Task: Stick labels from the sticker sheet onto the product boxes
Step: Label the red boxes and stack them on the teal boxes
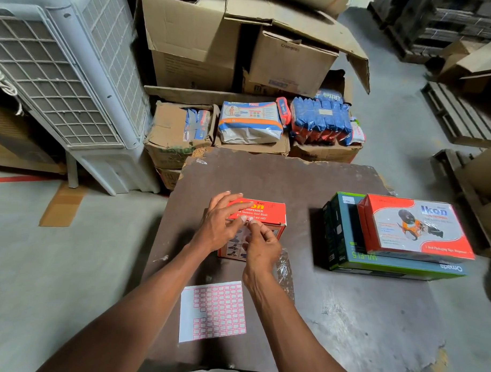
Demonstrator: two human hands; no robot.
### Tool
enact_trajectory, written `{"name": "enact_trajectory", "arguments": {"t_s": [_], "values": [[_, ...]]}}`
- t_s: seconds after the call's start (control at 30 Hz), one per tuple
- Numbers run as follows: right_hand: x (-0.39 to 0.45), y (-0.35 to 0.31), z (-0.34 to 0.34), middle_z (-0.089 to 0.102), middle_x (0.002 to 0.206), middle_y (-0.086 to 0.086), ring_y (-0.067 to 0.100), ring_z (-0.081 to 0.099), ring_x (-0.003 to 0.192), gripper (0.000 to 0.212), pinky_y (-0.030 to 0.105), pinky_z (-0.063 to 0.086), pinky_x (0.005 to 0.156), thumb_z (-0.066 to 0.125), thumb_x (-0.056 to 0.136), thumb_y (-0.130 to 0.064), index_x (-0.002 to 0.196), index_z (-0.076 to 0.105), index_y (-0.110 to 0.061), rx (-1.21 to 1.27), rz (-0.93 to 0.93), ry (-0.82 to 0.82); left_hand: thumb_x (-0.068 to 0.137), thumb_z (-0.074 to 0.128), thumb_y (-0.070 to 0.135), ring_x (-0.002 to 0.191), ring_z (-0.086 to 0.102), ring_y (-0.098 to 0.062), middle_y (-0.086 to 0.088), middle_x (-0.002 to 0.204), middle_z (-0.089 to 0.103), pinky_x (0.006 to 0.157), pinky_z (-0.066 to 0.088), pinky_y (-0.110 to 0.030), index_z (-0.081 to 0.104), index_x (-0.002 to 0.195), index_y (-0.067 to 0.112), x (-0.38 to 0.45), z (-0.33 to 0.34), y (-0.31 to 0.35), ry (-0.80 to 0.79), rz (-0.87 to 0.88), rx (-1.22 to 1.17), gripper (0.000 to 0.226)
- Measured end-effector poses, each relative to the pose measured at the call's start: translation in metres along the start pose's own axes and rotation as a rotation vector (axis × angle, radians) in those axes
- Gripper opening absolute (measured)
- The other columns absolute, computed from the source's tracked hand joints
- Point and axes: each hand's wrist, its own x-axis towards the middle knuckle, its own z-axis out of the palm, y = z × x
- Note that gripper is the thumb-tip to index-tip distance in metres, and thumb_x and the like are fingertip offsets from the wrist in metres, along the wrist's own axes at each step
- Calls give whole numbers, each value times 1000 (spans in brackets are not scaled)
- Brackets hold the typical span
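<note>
Mid-task: red box [261, 214] on surface [308, 182], left hand [220, 224] resting flat on top, right hand [260, 249] pinching label at front edge; sheet [213, 310] nearby part-used, stacked boxes [404, 236] apparently pending.

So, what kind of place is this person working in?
Probably a warehouse or stockroom: large brown cardboard cartons are stacked behind the worn brown table, grey wooden pallets lie on the concrete floor, and blue packaged goods fill open cartons.
</note>
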Motion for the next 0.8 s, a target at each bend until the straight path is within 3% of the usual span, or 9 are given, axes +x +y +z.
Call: {"name": "enact_trajectory", "arguments": {"t_s": [0.37, 0.47, 0.63, 0.8], "values": [[2, 2, -1, 79, 88, 0, 24, 75, 92, 4, 51, 60, 91, 77, 90, -22, 92, 79, -18, 11, -12, 22, 92, 55, 58, 145, 28, -14, 8, 149, 49, 105, 48, -56, 61, 136, 37, -1, 4, 2, 57, 6, -20, 49], [3, 2, 0, 79, 86, 3, 20, 73, 82, 5, 54, 60, 88, 79, 89, -21, 90, 80, -16, 11, -21, 27, 93, 56, 52, 143, 32, -15, 9, 147, 52, 107, 45, -57, 64, 133, 37, 0, 6, 2, 97, 14, 19, 43], [2, 3, -3, 79, 84, -3, 22, 76, 89, 8, 44, 63, 85, 81, 87, -24, 92, 80, -19, -27, -38, 43, 92, 52, 55, 141, 36, -18, 6, 144, 55, 106, 46, -56, 66, 130, 35, -2, 8, 7, 139, 20, 25, 45], [2, 5, -5, 79, 85, -3, 20, 76, 87, 11, 46, 63, 84, 83, 84, -27, 93, 81, -20, -56, -40, 55, 91, 54, 57, 141, 34, -15, 6, 144, 54, 105, 47, -56, 65, 130, 35, -2, 9, 5, 128, 14, 9, 47]]}}
